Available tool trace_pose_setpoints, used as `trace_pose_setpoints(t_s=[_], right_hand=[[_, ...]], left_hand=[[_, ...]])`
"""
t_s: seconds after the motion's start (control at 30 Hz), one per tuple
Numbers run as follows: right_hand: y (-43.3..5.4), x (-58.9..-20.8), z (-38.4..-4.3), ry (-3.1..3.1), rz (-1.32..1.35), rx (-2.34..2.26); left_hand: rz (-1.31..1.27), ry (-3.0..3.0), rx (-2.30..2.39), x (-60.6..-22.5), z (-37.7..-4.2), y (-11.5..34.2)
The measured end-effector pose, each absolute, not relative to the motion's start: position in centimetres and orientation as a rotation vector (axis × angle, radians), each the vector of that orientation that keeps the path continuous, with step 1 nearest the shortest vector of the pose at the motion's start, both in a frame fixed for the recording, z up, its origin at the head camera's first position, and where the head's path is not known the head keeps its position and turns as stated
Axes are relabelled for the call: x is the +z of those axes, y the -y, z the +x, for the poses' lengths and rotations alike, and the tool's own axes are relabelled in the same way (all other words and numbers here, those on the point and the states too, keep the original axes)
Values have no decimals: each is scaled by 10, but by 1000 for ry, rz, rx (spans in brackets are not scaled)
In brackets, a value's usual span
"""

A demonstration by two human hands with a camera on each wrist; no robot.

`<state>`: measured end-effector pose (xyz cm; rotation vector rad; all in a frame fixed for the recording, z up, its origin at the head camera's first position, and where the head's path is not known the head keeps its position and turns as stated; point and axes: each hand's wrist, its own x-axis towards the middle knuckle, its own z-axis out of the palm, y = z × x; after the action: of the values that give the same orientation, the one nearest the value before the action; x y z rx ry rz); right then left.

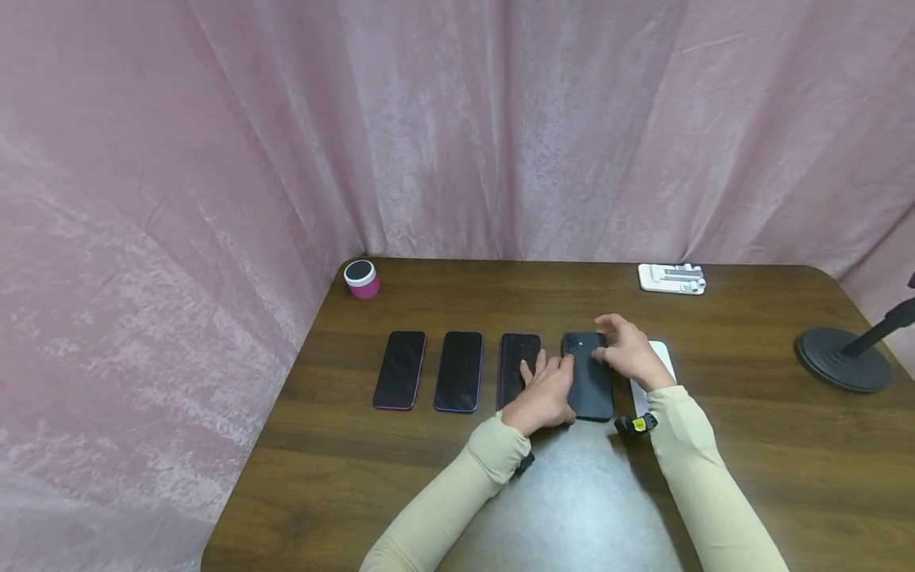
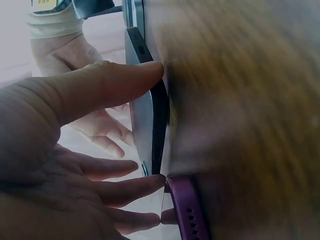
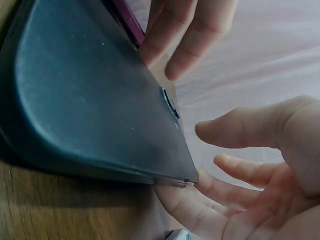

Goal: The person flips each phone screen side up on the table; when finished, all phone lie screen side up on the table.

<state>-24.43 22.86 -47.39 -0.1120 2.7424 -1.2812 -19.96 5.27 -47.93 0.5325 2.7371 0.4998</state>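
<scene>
A dark blue-grey phone (image 1: 590,391) lies back up on the wooden table, its camera bump at the far left corner. My left hand (image 1: 545,391) is at its left side; in the left wrist view the thumb touches the edge of this phone (image 2: 159,125), with the other fingers extended. Those fingers overlap a black-faced phone (image 1: 511,369) to the left. At the far right corner is my right hand (image 1: 631,355); in the right wrist view its fingers touch the phone's (image 3: 95,95) edge while the thumb stands apart.
Two more black-screened phones, one pink-edged (image 1: 399,370) and one blue-edged (image 1: 458,372), lie farther left in the row. A white phone (image 1: 663,359) is partly hidden by the right wrist. Behind are a pink-and-white jar (image 1: 363,284) and a white item (image 1: 672,279); a black stand base (image 1: 832,361) is right.
</scene>
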Motion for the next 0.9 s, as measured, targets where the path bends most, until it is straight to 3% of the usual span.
trace_pose_setpoints(t_s=[0.9], right_hand=[[-232,-446,-227,-2569,-133,-1572]], left_hand=[[535,-2663,552,-465,-200,-68]])
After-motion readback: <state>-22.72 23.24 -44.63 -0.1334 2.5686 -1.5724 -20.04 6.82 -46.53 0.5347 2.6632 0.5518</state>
